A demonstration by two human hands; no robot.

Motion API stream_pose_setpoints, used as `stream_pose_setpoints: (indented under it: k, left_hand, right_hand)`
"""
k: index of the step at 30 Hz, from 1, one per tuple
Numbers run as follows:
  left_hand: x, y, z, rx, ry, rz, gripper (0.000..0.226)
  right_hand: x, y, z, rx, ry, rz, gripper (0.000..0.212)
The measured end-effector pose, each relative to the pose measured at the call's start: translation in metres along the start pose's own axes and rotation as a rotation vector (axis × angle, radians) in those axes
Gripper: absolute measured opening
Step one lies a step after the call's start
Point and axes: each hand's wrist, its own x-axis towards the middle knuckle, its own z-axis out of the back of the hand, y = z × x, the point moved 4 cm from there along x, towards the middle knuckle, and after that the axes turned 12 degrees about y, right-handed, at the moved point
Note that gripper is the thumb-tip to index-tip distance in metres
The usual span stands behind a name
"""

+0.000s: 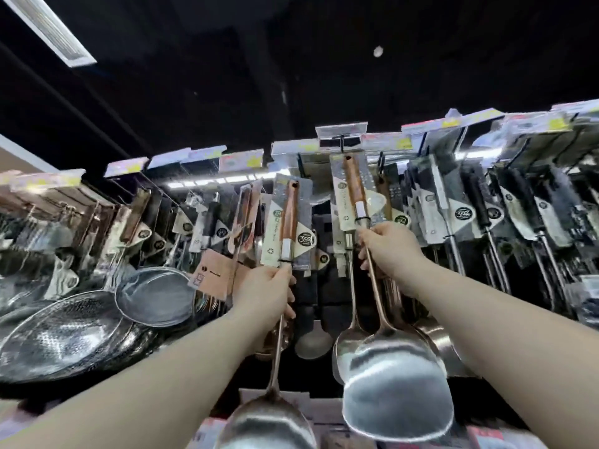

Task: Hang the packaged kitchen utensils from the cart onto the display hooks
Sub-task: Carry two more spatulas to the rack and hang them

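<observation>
Reaching up toward a crowded display wall, both bare arms rise from the bottom of the view; the left hand (265, 293) is closed around the metal shaft of a packaged spatula (285, 222), gripping just below its wooden handle and card sleeve; that utensil's broad steel blade (265, 426) hangs low, near the bottom edge of the view; its top end, with the hole in the handle, sits below the row of price tags and I cannot tell whether it is on a hook.

The right hand (389, 247) is closed on the shaft of a second packaged spatula (355, 189), fingers wrapped just under the black band at the foot of its wooden handle; this one is held higher, its handle hole right under a black display hook (342, 142) that juts out beneath a clear tag holder (342, 128); whether the hook passes through the hole is unclear; its steel blade (397, 387) hangs below the right forearm, overlapping another hanging spatula blade (348, 345) just to its left.

Around both hands hang rows of other carded utensils; dark-handled tools (479, 209) fill the right side, wood-handled ones the left; round mesh skimmers (155, 296) and a large perforated strainer (61, 338) hang at lower left; a strip of yellow-and-pink price tags (240, 162) runs along the top of the rack; above it the ceiling is dark, with a long light panel (48, 27) at upper left.
</observation>
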Motion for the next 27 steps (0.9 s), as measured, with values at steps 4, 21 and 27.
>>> stream_pose_setpoints:
  k: [4,21,27]
  left_hand:
    - [0.022,0.016,0.007,-0.089,0.038,-0.008,0.034]
    - [0.047,0.030,-0.012,-0.140,0.079,-0.034,0.028]
    - [0.054,0.022,-0.019,-0.165,0.076,-0.082,0.030]
  right_hand:
    - [0.016,0.010,-0.008,-0.034,-0.039,-0.016,0.032]
    - [0.053,-0.019,-0.020,0.091,-0.023,-0.077,0.026]
    - [0.074,-0.047,-0.033,0.061,-0.013,-0.116,0.028]
